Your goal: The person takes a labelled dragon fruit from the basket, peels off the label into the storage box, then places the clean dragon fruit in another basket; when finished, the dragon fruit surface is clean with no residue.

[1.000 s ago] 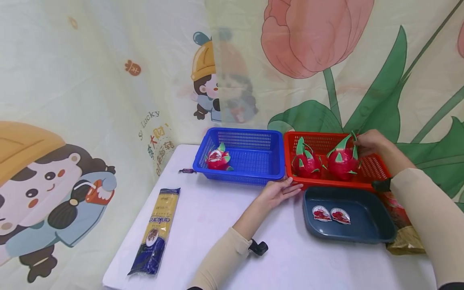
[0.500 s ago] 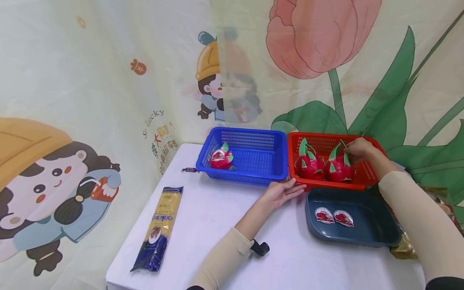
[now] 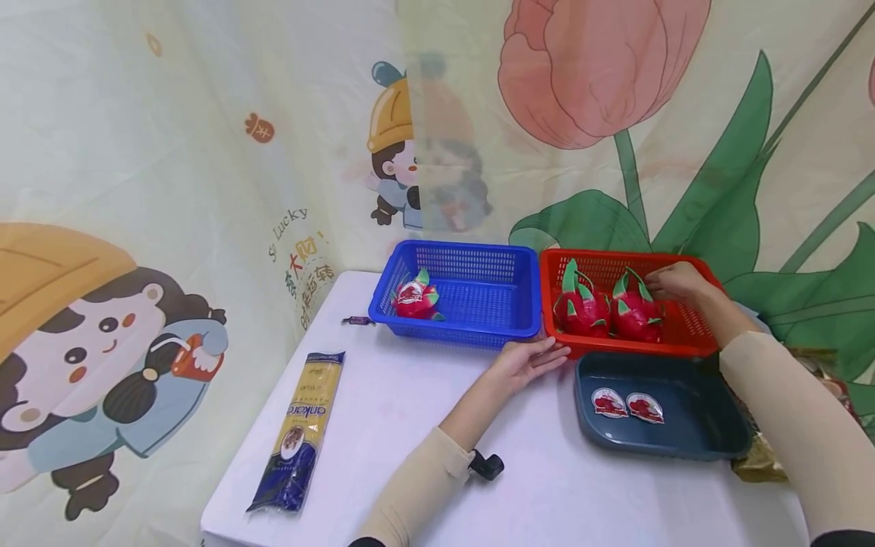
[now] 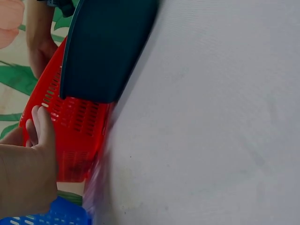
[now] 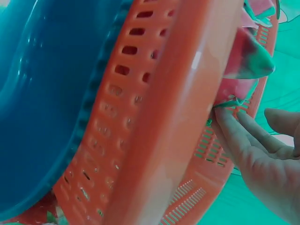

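Two red dragon fruits with green tips, a left one (image 3: 581, 308) and a right one (image 3: 637, 313), stand side by side in the red basket (image 3: 632, 348). My right hand (image 3: 678, 282) is over that basket, just right of the right fruit. In the right wrist view, the extended fingertips of the right hand (image 5: 262, 154) lie close by the fruit (image 5: 234, 89), with the thumb apart; whether they touch is unclear. My left hand (image 3: 522, 363) has its fingers extended at the red basket's front left corner. A smaller dragon fruit (image 3: 415, 296) with a round sticker sits in the blue basket (image 3: 472, 334).
In front of the red basket stands a dark blue-grey tub (image 3: 690, 418) with two red-and-white stickers (image 3: 627, 406). A pasta packet (image 3: 297, 433) lies at the left, near a small wrapped sweet (image 3: 358, 320). Shiny packets (image 3: 759, 460) lie beyond the tub, partly behind the right sleeve.
My right hand shifted the right dragon fruit leftward against the other one, then let go and drew slightly away from it. The left hand has stayed at the basket corner.
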`<state>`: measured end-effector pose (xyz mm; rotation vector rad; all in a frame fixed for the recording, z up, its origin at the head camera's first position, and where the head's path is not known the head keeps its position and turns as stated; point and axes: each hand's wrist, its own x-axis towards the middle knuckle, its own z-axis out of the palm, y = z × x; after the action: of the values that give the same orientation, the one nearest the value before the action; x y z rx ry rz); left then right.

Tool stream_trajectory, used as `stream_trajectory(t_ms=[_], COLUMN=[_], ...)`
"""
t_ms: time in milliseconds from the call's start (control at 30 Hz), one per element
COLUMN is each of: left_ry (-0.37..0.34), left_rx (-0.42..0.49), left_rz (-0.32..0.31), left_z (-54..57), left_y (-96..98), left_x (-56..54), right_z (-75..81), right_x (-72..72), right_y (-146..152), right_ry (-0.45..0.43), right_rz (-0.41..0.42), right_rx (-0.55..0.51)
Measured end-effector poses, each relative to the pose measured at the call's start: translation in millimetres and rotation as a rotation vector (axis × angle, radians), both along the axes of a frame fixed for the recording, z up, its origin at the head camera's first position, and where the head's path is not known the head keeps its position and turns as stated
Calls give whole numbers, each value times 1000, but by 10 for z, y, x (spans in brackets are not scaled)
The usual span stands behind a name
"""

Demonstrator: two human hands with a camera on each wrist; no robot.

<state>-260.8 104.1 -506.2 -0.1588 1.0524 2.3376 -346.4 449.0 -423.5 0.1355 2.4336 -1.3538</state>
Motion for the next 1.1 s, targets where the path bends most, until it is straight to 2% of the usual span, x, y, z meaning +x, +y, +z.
stream_trajectory(t_ms=[200, 400, 567, 867, 1100], left_ry=[1, 53, 62, 87, 29], left_rx=[-52, -51, -39, -34, 3], left_rz=[1, 31, 57, 141, 277], left_z=[-31, -1, 11, 63, 116], left_y=[-152, -413, -673, -1093, -1474], left_x=[40, 42, 31, 7, -40], right_z=[21, 97, 189, 386, 414], right_x=[66, 106, 90, 83, -9], right_y=[-94, -291, -545, -1114, -1494], right_ry=[13, 122, 183, 203, 172], right_rz=[-60, -166, -232, -121, -81], right_rx=[-41, -2, 21, -64, -145])
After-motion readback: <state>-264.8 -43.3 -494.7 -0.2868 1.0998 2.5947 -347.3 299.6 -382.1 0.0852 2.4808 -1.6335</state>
